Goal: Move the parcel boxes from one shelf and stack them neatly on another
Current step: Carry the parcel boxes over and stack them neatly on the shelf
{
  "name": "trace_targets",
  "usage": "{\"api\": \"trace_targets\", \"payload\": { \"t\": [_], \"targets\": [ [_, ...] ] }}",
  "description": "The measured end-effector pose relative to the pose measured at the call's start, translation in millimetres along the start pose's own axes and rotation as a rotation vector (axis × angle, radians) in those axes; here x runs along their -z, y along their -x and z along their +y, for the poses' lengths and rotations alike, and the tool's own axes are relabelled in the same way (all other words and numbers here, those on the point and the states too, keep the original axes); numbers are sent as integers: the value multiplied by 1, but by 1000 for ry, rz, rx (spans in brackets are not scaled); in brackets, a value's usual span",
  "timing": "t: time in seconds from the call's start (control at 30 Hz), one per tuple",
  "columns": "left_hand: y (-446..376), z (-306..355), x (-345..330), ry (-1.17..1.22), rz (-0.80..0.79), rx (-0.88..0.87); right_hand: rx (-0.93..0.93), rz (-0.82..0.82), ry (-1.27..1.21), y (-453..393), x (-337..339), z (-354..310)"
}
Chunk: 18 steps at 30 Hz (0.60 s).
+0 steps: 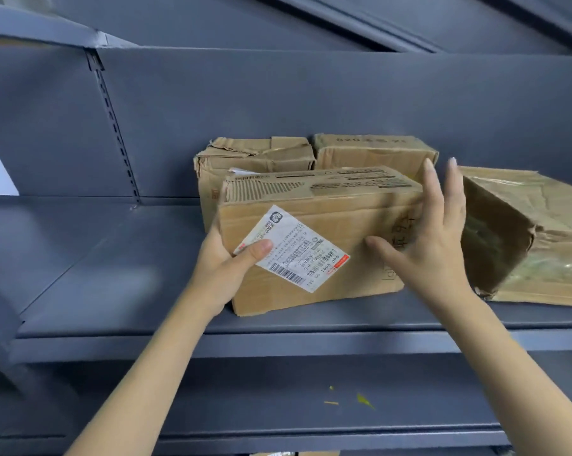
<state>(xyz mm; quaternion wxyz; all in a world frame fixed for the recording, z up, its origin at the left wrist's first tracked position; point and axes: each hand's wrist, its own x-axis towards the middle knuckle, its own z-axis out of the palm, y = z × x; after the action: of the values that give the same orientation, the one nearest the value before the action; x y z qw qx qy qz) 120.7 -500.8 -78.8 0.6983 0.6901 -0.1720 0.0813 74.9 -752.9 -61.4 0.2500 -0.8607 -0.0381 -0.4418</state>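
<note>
A brown cardboard parcel box with a white shipping label stands on the grey metal shelf, near its front edge. My left hand grips the box's lower left corner, thumb on the label and fingers hidden behind the left side. At the box's right end is my right hand, fingers straight and spread, thumb in front of the face. Behind it stand two worn boxes side by side, the left one and the right one.
A crumpled box wrapped in tape lies on the shelf to the right, close to my right hand. The shelf's left half is bare up to a slotted upright. A lower shelf holds small yellow-green scraps.
</note>
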Motion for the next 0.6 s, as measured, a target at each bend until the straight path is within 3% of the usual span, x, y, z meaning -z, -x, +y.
{"api": "trace_targets", "payload": {
  "t": [0.13, 0.4, 0.47, 0.6],
  "targets": [
    [-13, -5, -42, 29, -85, -1, 111, -81, 224, -16, 19, 22],
    [-53, -18, -108, 25, -139, -68, 46, -33, 386, -33, 40, 78],
    [-60, -19, -120, -146, -52, -183, 27, -9, 398, -39, 38, 86],
    [-76, -20, -126, -859, 168, -647, 3, -16, 364, -54, 27, 103]
  ]
}}
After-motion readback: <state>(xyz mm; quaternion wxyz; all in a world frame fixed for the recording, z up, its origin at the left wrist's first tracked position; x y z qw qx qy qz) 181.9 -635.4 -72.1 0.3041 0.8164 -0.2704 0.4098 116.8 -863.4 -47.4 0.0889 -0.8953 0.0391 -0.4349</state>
